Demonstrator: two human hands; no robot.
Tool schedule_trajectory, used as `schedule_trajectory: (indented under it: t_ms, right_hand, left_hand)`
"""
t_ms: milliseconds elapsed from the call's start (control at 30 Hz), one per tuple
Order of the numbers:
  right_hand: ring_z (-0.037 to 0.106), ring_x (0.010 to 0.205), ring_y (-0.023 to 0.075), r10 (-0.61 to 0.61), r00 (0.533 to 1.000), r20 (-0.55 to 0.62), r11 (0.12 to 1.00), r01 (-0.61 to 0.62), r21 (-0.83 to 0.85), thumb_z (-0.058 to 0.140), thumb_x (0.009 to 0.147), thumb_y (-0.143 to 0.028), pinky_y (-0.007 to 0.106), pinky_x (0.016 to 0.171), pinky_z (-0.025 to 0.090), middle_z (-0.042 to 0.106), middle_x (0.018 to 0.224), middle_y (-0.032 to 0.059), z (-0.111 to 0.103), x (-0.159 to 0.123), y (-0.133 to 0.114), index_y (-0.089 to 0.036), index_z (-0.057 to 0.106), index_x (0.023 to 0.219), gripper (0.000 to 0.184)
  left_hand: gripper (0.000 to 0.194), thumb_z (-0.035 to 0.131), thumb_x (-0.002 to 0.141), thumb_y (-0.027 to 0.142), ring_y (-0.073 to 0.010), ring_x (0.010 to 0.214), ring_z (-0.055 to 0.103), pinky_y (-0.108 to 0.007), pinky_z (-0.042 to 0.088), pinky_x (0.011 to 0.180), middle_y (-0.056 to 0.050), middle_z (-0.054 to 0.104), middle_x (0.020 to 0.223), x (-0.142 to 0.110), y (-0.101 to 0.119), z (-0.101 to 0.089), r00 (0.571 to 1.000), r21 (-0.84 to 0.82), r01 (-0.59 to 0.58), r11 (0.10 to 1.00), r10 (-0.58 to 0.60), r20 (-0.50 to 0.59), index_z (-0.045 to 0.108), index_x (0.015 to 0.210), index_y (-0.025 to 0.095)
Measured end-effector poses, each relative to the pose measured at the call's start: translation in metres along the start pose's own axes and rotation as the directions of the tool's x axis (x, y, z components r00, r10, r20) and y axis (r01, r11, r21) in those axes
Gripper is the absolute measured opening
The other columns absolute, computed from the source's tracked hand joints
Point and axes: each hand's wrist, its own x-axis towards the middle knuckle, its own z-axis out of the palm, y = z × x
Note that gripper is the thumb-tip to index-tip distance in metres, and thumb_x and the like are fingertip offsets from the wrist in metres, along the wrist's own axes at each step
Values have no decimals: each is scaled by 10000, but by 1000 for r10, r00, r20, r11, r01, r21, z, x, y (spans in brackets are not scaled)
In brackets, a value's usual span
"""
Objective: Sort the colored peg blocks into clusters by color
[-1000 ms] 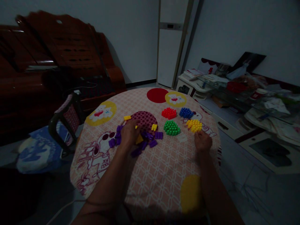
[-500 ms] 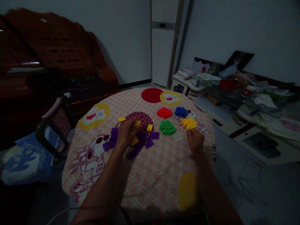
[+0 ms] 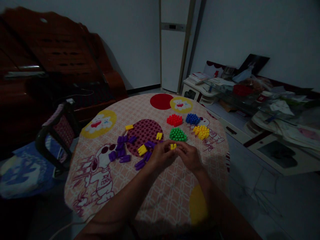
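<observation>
Over the table's middle, my left hand (image 3: 161, 154) and my right hand (image 3: 189, 155) meet around a small yellow toy block (image 3: 173, 146). Fingers of both hands are closed on it; their tips partly hide it. Left of them lie scattered purple blocks (image 3: 121, 152) and a few yellow blocks (image 3: 142, 150). Past my hands sits a green block cluster (image 3: 178, 134), with a red cluster (image 3: 174, 120) and a blue cluster (image 3: 192, 118) behind it. A yellow cluster (image 3: 201, 132) rests to the right, apart from my right hand.
The round table wears a patterned cloth (image 3: 160, 186). A chair (image 3: 58, 133) stands at its left edge, a wooden sofa (image 3: 62, 60) behind. On the right, a low cabinet (image 3: 272, 151) carries papers and clutter. A tall white unit (image 3: 172, 56) stands at the back.
My left hand has moved right from the purple pile with a yellow block. My right hand has left the yellow cluster and come left to meet it.
</observation>
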Motion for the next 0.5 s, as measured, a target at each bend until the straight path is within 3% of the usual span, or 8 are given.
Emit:
schedule_trajectory:
  t_ms: [133, 367, 500]
  right_hand:
    - [631, 647, 135, 109, 992, 67, 991, -114, 69, 641, 851, -293, 234, 625, 489, 688, 718, -8, -7, 2, 0, -171, 725, 1017, 223]
    - [575, 504, 109, 284, 926, 248, 890, -351, 291, 727, 752, -375, 225, 498, 464, 657, 624, -17, -29, 7, -5, -167, 701, 833, 224]
    - [582, 480, 120, 337, 919, 207, 876, -386, 288, 752, 713, -409, 223, 454, 448, 676, 612, 5, -41, 8, 0, -163, 698, 815, 272]
  left_hand:
    - [540, 719, 795, 385, -109, 591, 470, -222, 342, 559, 33, 553, 661, -5, 4, 2, 1000, 108, -25, 994, 25, 8, 648, 1262, 123]
    - [500, 719, 778, 417, -117, 602, 511, -231, 376, 557, -12, 625, 760, -8, 2, 14, 993, -122, 108, 987, -102, 52, 651, 1185, 135]
    - [461, 717, 775, 393, -130, 640, 557, -234, 405, 575, -35, 666, 821, -8, 1, 15, 996, -109, 94, 990, -94, 10, 664, 1156, 138]
